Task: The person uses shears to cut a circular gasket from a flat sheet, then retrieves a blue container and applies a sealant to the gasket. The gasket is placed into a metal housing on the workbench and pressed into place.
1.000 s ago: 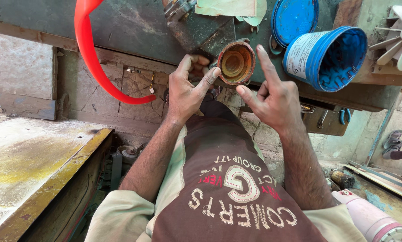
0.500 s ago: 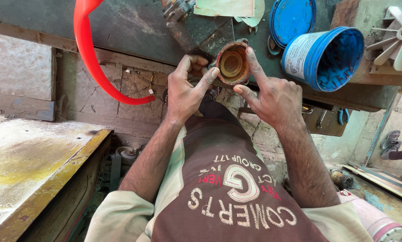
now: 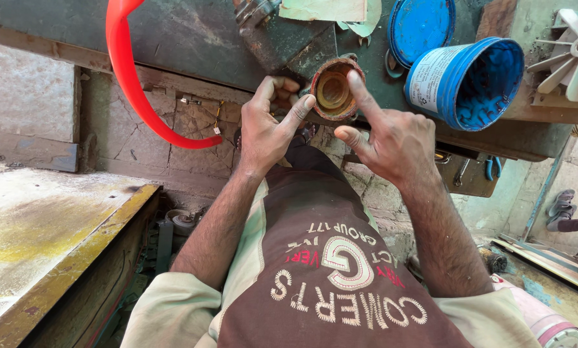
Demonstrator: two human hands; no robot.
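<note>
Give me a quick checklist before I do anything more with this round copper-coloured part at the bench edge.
1. Left hand steadying the round part: ok, thumb and fingers rest against its left side.
2. Right hand on the part: ok, one fingertip touches the rim on its right side; the other fingers are off it.
3. Part supported by the bench: cannot tell, the hands hide its underside.
4. Open blue bucket clear of the right hand: ok, it lies tipped on its side, apart from the hand.
5. Red hose out of the way: ok, it hangs left of the left hand, not touching.
6. Inside of the part free of debris: cannot tell, too small.
</note>
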